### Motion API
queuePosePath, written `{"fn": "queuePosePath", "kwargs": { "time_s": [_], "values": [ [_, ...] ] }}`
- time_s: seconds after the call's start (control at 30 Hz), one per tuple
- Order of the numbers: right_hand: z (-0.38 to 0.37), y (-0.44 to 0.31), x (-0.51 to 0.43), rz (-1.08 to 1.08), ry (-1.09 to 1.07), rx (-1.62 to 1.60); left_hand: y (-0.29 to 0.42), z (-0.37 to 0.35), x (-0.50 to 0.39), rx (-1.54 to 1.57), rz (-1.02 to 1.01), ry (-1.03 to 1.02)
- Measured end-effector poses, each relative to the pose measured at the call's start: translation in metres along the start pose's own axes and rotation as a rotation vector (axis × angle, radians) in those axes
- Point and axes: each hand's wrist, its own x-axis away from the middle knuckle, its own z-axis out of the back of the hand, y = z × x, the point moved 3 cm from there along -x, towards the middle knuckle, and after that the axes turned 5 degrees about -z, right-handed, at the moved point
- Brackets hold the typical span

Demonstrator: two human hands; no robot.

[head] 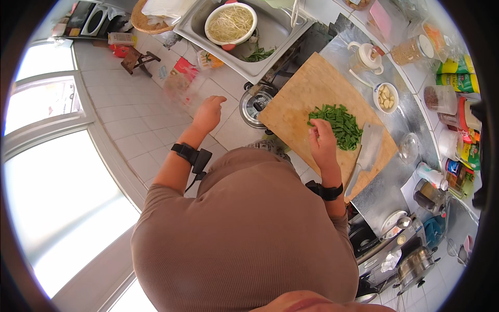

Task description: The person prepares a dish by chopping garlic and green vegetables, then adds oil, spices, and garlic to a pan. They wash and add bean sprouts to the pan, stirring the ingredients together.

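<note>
My left hand [209, 114] hangs over the tiled floor with nothing visible in it, its fingers loosely extended. My right hand [323, 142] is above a wooden cutting board [290, 105], at the near left side of a pile of chopped green leaves or stalks [343, 126]. Its fingers are bent, with a gap between thumb and index finger. Whether its fingertips touch the greens is hard to tell. Right of the pile lies a cleaver [367, 150] flat on the board, handle towards me.
A bowl of peeled garlic cloves [386, 98] and a lidded jug [366, 58] stand beyond the board. Bean sprouts [230, 24] fill a colander in the steel sink [273, 37]. A lidded pot [255, 107] sits below the board's left edge. Jars and packets [440, 99] line the wall.
</note>
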Motion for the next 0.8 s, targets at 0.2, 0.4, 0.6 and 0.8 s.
{"fn": "queuePosePath", "kwargs": {
  "time_s": [0.2, 0.4, 0.6, 0.8],
  "values": [
    [-0.018, -0.002, -0.010, -0.126, -0.075, -0.048, -0.024, -0.016, -0.054, 0.092, 0.016, -0.132],
    [-0.068, -0.022, -0.084, -0.192, -0.207, -0.122, -0.089, -0.014, -0.137, 0.159, -0.077, -0.094],
    [-0.209, -0.011, -0.214, -0.504, -0.249, -0.495, -0.227, 0.004, -0.250, 0.145, -0.029, -0.123],
    [-0.348, 0.023, -0.356, -0.337, 0.097, 0.060, -0.343, -0.010, -0.359, 0.020, 0.052, -0.214]
  ]
}}
